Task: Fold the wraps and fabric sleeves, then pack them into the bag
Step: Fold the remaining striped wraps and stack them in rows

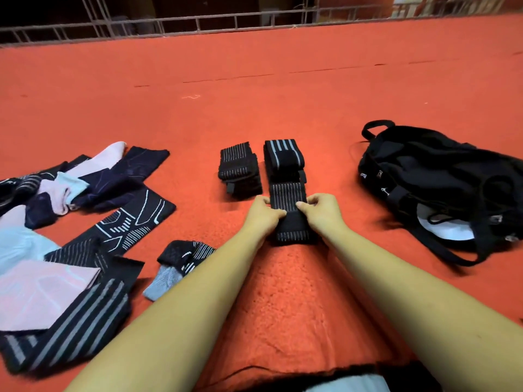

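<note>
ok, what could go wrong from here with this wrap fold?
1. The left hand and right hand pinch the striped wrap only at the fold line, so it may spring open once released.
2. Its far end lies close against the folded wrap; pushing forward could knock that loose.
3. The bag lies slumped, and its mouth is not clearly open, so packing may need a spare hand.

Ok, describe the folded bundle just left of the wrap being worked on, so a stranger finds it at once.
On the orange carpet, between loose sleeves at left and the black bag at right, the left hand and right hand grip a black wrap. Left of it lies the folded bundle: black with thin pale stripes, untouched, unlike the broad-striped roll beside it.
</note>
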A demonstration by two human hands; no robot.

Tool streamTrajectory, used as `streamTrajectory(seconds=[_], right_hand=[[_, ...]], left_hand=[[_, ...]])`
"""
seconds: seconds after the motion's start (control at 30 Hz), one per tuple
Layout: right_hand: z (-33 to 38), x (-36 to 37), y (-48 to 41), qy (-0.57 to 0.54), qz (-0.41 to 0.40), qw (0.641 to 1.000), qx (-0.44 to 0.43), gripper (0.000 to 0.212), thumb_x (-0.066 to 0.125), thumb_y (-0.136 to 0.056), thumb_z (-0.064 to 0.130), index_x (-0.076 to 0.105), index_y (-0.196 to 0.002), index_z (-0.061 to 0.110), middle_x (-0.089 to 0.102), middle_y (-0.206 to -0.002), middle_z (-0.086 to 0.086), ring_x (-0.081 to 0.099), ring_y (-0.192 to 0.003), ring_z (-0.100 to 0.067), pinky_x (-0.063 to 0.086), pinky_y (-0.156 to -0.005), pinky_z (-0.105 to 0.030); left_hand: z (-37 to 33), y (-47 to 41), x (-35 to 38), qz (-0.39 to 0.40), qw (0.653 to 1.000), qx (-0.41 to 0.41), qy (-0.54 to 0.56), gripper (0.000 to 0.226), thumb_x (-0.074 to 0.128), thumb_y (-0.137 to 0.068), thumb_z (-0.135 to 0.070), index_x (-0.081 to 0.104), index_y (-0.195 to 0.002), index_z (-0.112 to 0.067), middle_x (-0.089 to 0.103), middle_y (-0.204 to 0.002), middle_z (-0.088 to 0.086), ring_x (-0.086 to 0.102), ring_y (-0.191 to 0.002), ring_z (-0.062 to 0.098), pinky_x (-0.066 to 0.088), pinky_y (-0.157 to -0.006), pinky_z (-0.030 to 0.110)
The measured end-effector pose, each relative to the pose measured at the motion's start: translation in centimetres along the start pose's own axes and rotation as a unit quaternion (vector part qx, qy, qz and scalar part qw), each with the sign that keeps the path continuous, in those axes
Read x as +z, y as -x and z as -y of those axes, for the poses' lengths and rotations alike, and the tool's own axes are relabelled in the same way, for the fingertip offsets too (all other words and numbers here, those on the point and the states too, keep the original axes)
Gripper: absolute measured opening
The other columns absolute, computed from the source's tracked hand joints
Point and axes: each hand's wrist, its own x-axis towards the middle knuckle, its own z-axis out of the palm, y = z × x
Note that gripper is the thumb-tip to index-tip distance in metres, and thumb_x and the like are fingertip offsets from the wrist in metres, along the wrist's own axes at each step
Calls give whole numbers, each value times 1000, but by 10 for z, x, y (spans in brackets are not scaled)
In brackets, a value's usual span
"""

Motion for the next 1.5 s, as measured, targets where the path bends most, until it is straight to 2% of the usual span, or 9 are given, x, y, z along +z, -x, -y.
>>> streamTrajectory(seconds=[0.2,0.37,0.63,0.8,1.03,1.13,1.23,1.33,1.5], right_hand=[[-7,3,-26,88,-32,996,-10,18,71,-84,15,66,-100,9,71,-97,-13,65,-93,-29,50,-81,-36],[-14,0,-28,129,-52,990,-27,20,71,-85,18,67,-102,10,72,-101,-14,65,-102,-31,47,-86,-34],[27,-7,-10,159,-81,982,-59,21,54,-81,10,67,-96,2,68,-104,-20,59,-104,-38,44,-88,-40],[73,20,19,113,2,989,-91,16,55,-84,8,70,-87,5,71,-97,-11,63,-98,-28,41,-78,-27],[117,115,78,96,164,970,-151,8,62,-80,8,65,-73,11,67,-78,-6,62,-79,-21,44,-71,-27],[124,153,106,79,276,942,-174,2,68,-78,5,67,-77,7,64,-70,-9,56,-65,-17,49,-66,-36],[126,182,132,112,371,900,-198,27,73,-82,20,67,-79,-6,60,-66,-16,51,-61,-17,45,-59,-36],[122,197,146,148,405,876,-216,35,73,-84,34,62,-71,3,53,-61,-9,47,-56,-16,36,-54,-32],[119,188,158,39,406,893,-189,15,70,-88,11,65,-74,11,62,-60,-1,53,-49,-7,45,-51,-26]], left_hand=[[5,-26,12,-25,991,40,-128,40,70,-80,-15,41,-108,-11,66,-109,16,64,-102,32,50,-84,38],[10,-29,10,-27,969,81,-233,39,76,-82,-26,57,-110,-7,66,-112,12,60,-106,29,44,-86,34],[-4,-9,-51,20,984,103,-145,17,67,-85,-10,57,-82,-24,63,-75,2,58,-61,16,50,-63,30],[5,23,-150,-13,982,120,-146,21,63,-91,-2,58,-82,-20,61,-72,1,57,-64,13,46,-56,19],[54,73,-282,-146,952,96,-251,13,67,-87,-11,64,-83,-23,64,-75,-11,58,-70,9,45,-71,25],[82,97,-312,-110,955,107,-253,8,68,-89,-19,66,-89,-27,70,-87,-10,62,-76,3,49,-82,26],[104,118,-321,-32,945,112,-307,20,68,-92,-32,68,-109,-21,68,-107,-7,59,-91,-4,39,-85,4],[126,128,-323,-21,942,142,-303,39,62,-77,-61,70,-100,-31,63,-112,-11,57,-107,-1,37,-98,9],[141,130,-316,-52,974,129,-178,13,61,-83,-53,73,-90,-51,66,-113,-30,55,-114,-8,37,-101,13]])
